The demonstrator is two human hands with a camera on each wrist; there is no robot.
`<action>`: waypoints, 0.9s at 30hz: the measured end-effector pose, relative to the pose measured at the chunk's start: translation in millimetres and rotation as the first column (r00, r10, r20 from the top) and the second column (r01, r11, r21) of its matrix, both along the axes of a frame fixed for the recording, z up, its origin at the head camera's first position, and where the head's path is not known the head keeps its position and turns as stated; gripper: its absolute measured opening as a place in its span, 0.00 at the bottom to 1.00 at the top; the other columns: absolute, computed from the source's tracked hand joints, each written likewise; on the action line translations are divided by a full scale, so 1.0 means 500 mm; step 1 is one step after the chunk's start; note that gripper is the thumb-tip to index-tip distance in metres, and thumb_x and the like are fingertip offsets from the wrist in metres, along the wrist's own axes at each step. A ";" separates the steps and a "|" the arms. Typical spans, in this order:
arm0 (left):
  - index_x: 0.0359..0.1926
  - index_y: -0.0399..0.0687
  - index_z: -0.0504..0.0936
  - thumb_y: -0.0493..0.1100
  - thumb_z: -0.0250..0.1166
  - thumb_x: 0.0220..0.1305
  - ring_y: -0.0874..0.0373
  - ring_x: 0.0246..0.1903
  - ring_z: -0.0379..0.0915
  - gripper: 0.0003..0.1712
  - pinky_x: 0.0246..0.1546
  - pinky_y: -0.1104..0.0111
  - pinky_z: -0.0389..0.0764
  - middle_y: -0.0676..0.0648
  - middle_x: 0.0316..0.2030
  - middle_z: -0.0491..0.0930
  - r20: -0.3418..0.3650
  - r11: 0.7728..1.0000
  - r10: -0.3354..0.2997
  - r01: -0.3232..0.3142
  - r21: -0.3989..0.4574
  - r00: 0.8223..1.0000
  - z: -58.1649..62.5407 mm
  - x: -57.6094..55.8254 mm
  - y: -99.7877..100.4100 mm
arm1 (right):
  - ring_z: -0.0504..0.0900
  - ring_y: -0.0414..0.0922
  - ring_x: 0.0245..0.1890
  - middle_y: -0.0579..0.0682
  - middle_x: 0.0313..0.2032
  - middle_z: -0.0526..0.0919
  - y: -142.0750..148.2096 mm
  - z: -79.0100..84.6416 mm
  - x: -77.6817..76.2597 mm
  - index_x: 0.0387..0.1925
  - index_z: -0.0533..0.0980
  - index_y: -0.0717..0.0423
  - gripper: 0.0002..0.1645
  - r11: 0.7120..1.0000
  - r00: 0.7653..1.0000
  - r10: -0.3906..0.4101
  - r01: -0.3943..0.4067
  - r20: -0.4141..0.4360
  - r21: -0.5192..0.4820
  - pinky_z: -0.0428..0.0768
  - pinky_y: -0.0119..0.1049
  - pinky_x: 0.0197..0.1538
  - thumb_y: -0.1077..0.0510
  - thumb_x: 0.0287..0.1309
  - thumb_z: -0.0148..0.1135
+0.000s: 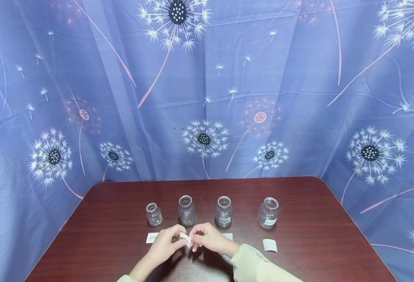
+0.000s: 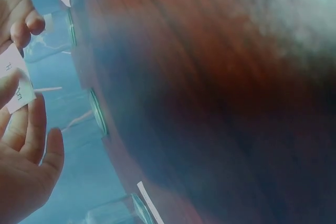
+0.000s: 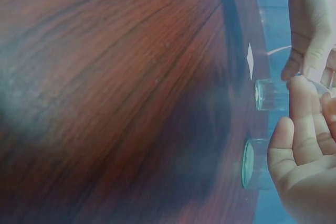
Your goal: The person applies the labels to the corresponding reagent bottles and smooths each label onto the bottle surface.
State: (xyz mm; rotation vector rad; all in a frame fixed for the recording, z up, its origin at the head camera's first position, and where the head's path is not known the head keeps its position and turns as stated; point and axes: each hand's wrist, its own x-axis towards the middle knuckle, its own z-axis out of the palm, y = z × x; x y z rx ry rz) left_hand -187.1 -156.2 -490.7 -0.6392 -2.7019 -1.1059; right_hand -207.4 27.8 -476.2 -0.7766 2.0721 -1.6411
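Note:
Between the two hands is a small white paper label (image 1: 185, 239) with dark writing. My left hand (image 1: 165, 243) pinches it, the thumb over the written face and the fingers behind, as the left wrist view shows. From the other side, my right hand (image 1: 208, 238) pinches the label's edge between thumb and index finger. Just beyond the hands stands an open glass jar (image 1: 187, 213). A smaller jar (image 1: 153, 214) is to its left. Right of it, a jar (image 1: 224, 210) and another jar (image 1: 268, 212) each carry a white label on the front.
Another white label (image 1: 152, 237) with writing lies left of the left hand. A white slip (image 1: 228, 236) shows partly behind the right forearm, and a curled one (image 1: 270, 245) lies farther right. The dark red wooden table (image 1: 319, 219) ends at a blue dandelion-print curtain (image 1: 298, 117).

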 end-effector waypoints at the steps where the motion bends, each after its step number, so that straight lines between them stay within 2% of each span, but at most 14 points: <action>1: 0.34 0.50 0.75 0.39 0.67 0.45 0.69 0.27 0.71 0.13 0.30 0.72 0.72 0.56 0.27 0.79 -0.027 1.000 0.012 -0.012 0.002 1.000 -0.001 0.001 0.002 | 0.78 0.41 0.19 0.71 0.25 0.78 0.001 0.006 0.003 0.28 0.72 0.74 0.07 1.000 1.000 0.000 0.000 -0.004 -0.003 0.69 0.24 0.24 0.71 0.49 0.48; 3: 0.36 0.49 0.75 0.38 0.69 0.41 0.66 0.30 0.73 0.17 0.33 0.70 0.73 0.54 0.30 0.79 -0.089 0.999 0.043 -0.042 0.010 0.995 -0.003 0.001 0.007 | 0.78 0.41 0.19 0.72 0.25 0.77 0.004 0.020 0.009 0.27 0.71 0.75 0.07 1.000 1.000 0.000 0.000 -0.009 -0.010 0.69 0.24 0.24 0.72 0.47 0.47; 5: 0.35 0.51 0.75 0.38 0.71 0.37 0.64 0.32 0.72 0.20 0.34 0.70 0.73 0.55 0.32 0.78 -0.170 0.997 0.075 -0.075 0.006 0.983 -0.002 0.003 0.012 | 0.78 0.40 0.19 0.73 0.25 0.77 0.007 0.032 0.015 0.26 0.71 0.76 0.07 1.000 1.000 -0.001 0.001 -0.011 -0.017 0.68 0.24 0.24 0.72 0.46 0.47; 10: 0.28 0.56 0.75 0.40 0.74 0.30 0.66 0.33 0.69 0.20 0.32 0.72 0.72 0.61 0.34 0.74 -0.330 0.991 0.112 -0.128 -0.026 0.937 -0.001 0.006 0.023 | 0.77 0.38 0.19 0.73 0.24 0.76 0.012 0.043 0.018 0.26 0.71 0.76 0.07 1.000 1.000 -0.009 0.008 -0.024 -0.016 0.68 0.23 0.24 0.73 0.44 0.47; 13: 0.26 0.59 0.75 0.42 0.74 0.28 0.65 0.36 0.68 0.19 0.32 0.72 0.72 0.60 0.36 0.74 -0.397 0.990 0.105 -0.134 -0.046 0.912 0.000 0.008 0.027 | 0.76 0.36 0.19 0.73 0.23 0.76 0.015 0.043 0.017 0.26 0.71 0.76 0.07 1.000 0.999 -0.008 0.007 -0.032 -0.018 0.69 0.23 0.25 0.72 0.44 0.48; 17: 0.26 0.59 0.76 0.42 0.74 0.29 0.64 0.37 0.68 0.18 0.33 0.72 0.72 0.57 0.37 0.75 -0.462 0.993 0.039 -0.087 -0.083 0.886 0.001 0.009 0.031 | 0.75 0.34 0.20 0.74 0.24 0.75 0.020 0.044 0.017 0.26 0.71 0.76 0.06 0.999 0.999 0.003 -0.004 -0.032 -0.036 0.74 0.26 0.28 0.73 0.45 0.50; 20: 0.26 0.59 0.76 0.42 0.73 0.31 0.64 0.36 0.68 0.17 0.34 0.72 0.71 0.56 0.36 0.76 -0.471 0.994 -0.003 -0.050 -0.101 0.882 0.000 0.009 0.034 | 0.75 0.35 0.21 0.74 0.25 0.75 0.023 0.045 0.016 0.25 0.70 0.77 0.05 0.998 0.999 0.012 -0.013 -0.029 -0.055 0.76 0.29 0.31 0.73 0.46 0.51; 27: 0.28 0.62 0.75 0.44 0.71 0.34 0.68 0.34 0.67 0.16 0.32 0.74 0.70 0.64 0.33 0.74 -0.422 0.994 -0.007 -0.040 -0.102 0.907 -0.002 0.011 0.037 | 0.76 0.39 0.22 0.74 0.25 0.75 0.028 0.047 0.016 0.25 0.70 0.77 0.04 0.997 0.999 0.023 -0.025 -0.035 -0.071 0.78 0.38 0.32 0.74 0.45 0.50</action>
